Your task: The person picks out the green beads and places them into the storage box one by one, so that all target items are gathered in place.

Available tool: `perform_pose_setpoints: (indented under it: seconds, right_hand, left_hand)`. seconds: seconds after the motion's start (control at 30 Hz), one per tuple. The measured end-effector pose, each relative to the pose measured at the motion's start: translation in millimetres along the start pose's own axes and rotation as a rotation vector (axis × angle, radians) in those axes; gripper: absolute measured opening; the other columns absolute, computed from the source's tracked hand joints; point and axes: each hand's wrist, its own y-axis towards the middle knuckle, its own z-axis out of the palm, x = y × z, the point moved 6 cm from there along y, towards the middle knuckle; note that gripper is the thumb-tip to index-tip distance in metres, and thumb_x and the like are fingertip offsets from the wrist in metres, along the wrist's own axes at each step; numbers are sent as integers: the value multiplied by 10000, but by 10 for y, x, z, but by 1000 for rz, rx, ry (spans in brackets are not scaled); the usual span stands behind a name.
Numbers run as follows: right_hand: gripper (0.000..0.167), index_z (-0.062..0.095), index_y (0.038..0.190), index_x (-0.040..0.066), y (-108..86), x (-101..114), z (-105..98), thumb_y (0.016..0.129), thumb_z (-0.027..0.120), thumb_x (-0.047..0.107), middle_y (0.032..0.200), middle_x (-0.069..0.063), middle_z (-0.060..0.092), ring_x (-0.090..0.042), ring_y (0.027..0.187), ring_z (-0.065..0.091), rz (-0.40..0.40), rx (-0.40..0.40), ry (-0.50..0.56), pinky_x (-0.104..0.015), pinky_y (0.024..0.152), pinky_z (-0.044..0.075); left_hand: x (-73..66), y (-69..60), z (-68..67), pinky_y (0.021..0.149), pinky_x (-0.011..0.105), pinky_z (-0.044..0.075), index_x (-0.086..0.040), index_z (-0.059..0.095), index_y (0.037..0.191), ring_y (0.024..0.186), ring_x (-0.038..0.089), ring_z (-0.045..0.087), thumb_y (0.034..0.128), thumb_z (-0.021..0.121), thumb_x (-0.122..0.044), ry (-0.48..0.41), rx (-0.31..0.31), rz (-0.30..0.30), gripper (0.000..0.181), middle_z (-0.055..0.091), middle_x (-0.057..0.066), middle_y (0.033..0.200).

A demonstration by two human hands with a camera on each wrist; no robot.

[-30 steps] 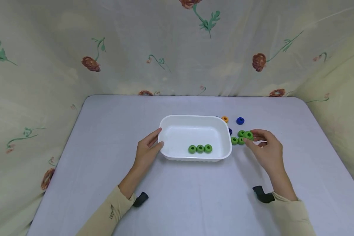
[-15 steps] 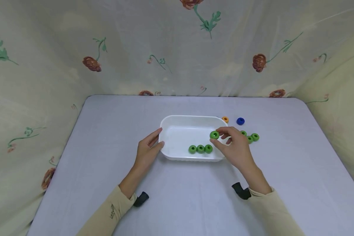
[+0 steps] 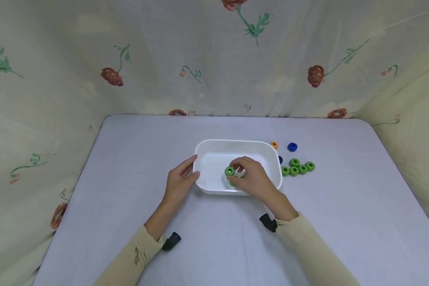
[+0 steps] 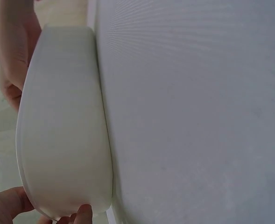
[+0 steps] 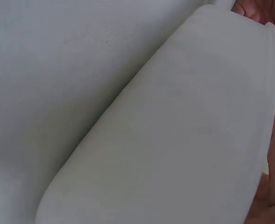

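A white rectangular tray (image 3: 214, 153) rests on the table. At its left end my left hand (image 3: 178, 182) holds the wall, thumb at the rim and fingers on the outside. My right hand (image 3: 252, 178) is over the tray, pinching a green bead (image 3: 229, 171) with a hole through it between thumb and fingers. Beneath that hand, another green bead (image 3: 232, 183) lies in the tray, largely covered; others there are hidden. Both wrist views are mostly filled by the tray's outer wall (image 4: 67, 116), and the held bead does not show in them.
Right of the tray, several green beads (image 3: 294, 171) lie clustered on the white-covered table (image 3: 146, 139). A blue bead (image 3: 292, 147) and an orange bead (image 3: 273, 145) sit behind them. A dark blue bead (image 3: 280, 159) is partly hidden by the tray's right rim. Flowered curtains surround the table.
From the green cluster on the right, my right hand has moved left over the tray, carrying one green bead to its left part. My left hand stays at the tray's end.
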Motion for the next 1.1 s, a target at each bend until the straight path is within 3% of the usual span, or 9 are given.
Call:
perform_pose_setpoints:
  seconds: [0.27,0.5,0.87,1.1]
  right_hand:
    - [286,701,1098,67,87,-2,142,846,788,171,993,-69,707,-228,950,638,22,178,-64,-389,865,544]
    - [274,699,1097,58,137,1,185,846,772,141,1009,-77,707,-236,981,628,11,262,-128,-413,918,534]
    - [258,698,1060,53,175,4,193,815,767,96,992,-81,710,-231,967,634,6,300,-167,-405,921,535]
    - [440,618,1275,49,151,-1,135,873,756,163,1111,-99,677,-251,1038,607,67,280,-159,-419,955,526]
  left_hand:
    - [-34,-1,13,1123,286,470,-116,547,1440,1441,215,471,939,627,-28,-13,14,-5,515,492,66,1539]
    - [-48,-15,10,1132,301,468,-116,548,1439,1441,206,470,941,624,-23,-16,6,-6,513,490,62,1540]
    - [-35,-4,26,1113,265,471,-132,550,1440,1442,200,468,942,628,-29,0,14,3,515,491,56,1540]
    - [-48,-17,19,1108,254,466,-124,540,1446,1450,206,457,943,622,-19,-8,16,2,521,480,56,1548]
